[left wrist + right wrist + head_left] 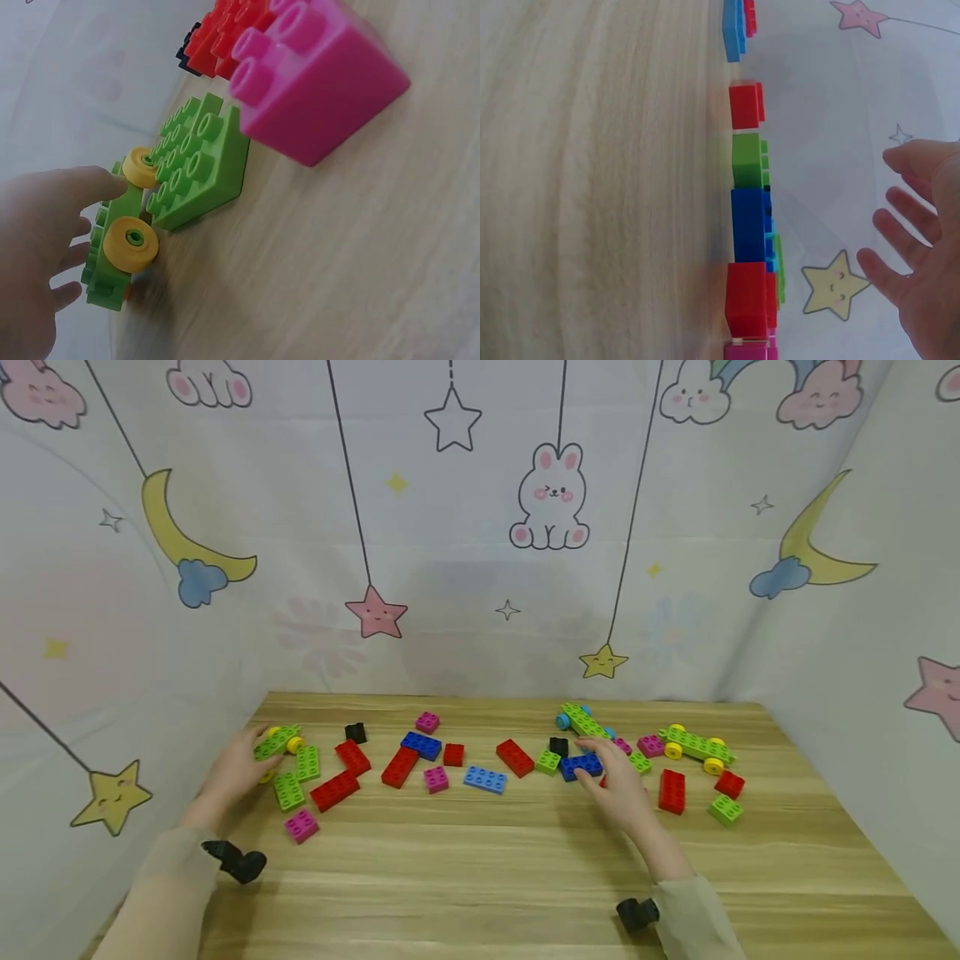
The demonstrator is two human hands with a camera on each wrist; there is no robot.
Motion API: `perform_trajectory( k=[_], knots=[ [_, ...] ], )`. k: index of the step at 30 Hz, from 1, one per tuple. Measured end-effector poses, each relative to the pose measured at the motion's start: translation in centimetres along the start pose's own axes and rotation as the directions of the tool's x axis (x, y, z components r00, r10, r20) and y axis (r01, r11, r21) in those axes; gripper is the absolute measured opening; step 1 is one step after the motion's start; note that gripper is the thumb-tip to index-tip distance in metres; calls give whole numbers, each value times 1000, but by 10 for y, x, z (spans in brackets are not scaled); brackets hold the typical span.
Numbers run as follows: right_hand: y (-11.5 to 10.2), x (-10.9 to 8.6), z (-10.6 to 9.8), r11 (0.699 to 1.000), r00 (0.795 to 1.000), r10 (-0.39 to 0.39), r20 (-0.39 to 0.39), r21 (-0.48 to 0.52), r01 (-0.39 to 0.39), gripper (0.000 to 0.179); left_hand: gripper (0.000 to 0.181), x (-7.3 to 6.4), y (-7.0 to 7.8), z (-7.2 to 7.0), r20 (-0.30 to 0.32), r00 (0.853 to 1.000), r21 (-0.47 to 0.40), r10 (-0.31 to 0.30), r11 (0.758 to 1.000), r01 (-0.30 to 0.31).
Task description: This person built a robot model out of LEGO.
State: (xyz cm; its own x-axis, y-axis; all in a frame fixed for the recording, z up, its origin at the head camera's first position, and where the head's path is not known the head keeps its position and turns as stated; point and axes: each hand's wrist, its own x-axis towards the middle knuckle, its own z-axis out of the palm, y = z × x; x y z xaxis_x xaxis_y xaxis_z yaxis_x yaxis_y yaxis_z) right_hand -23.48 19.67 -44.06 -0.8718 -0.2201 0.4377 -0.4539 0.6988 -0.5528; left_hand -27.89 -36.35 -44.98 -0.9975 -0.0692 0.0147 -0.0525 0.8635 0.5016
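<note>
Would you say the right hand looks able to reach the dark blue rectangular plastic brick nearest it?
Probably yes: the empty right hand hovers close by, and nothing appears to block the dark blue brick.

In the head view, the left hand hides part of a lime-green studded plastic car base with yellow wheels; whether its fingertips touch the base cannot be told. The right hand covers much of a red plastic brick. In the left-wrist view, a glossy magenta plastic brick is cut off by the top edge, the left hand by the left edge. In the right-wrist view, a light-blue plastic brick is cropped above, another magenta brick below.
</note>
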Motion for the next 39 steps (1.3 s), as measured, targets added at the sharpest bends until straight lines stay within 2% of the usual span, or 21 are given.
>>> perform_trajectory(
  k=[9, 17, 27, 34, 39],
  knots=[
    [1, -1, -2, 1000, 1000, -17, -13, 2, 17, 39, 67, 3, -7, 4, 28, 999, -13, -29, 999, 30],
    [0, 0, -2, 1000, 1000, -17, -13, 18, 18, 38, 63, 3, -9, 7, 24, 999, 1, -45, 999, 45],
    [1, -1, -1, 1000, 1000, -18, -5, 10, 18, 38, 57, 4, -6, 7, 8, 998, 67, -55, 996, 55],
    [1, -2, 0, 1000, 1000, -12, 1, 5, 12, 39, 55, 2, -6, 3, -35, 998, 74, -44, 996, 46],
    [0, -2, 0, 1000, 1000, 1, 7, 7, -1, 39, 55, 0, 4, -3, -88, 995, 109, -49, 992, 59]
  ],
)
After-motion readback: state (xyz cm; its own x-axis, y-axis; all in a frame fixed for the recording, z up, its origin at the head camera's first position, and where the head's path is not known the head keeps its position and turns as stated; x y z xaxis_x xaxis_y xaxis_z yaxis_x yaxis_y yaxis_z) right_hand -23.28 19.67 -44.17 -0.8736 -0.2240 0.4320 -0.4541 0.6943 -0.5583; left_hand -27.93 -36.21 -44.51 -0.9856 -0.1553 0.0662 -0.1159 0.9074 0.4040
